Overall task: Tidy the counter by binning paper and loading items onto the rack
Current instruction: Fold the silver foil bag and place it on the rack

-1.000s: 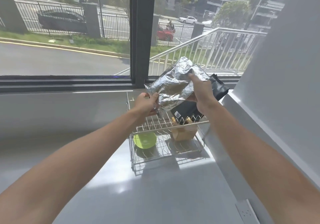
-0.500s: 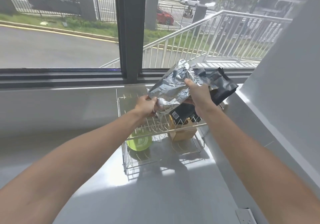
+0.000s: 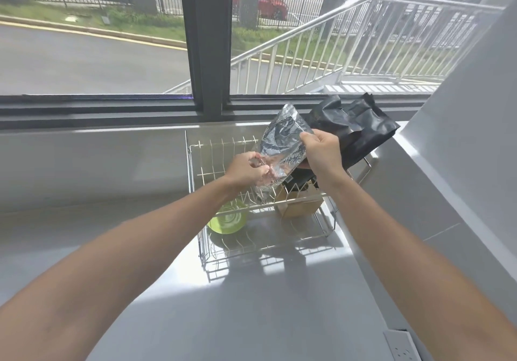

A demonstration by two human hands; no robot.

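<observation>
A crinkled silver foil bag (image 3: 281, 148) is held tilted over the upper tier of a two-tier wire rack (image 3: 195, 181) on the grey counter. My left hand (image 3: 247, 169) grips the bag's lower end and my right hand (image 3: 321, 151) grips its upper right edge. A black bag (image 3: 352, 128) leans on the rack's right side, just behind my right hand. On the rack's lower tier sit a green bowl (image 3: 228, 220), partly hidden by my left forearm, and a brown cardboard box (image 3: 300, 209).
The grey counter (image 3: 251, 304) runs under a large window with a dark frame (image 3: 207, 53). A white wall (image 3: 461, 151) closes in the right side. A white socket (image 3: 401, 345) sits at the counter's near right edge.
Both hands have lowered the foil bag toward the rack's upper tier and turned it more upright. The view has tilted downward.
</observation>
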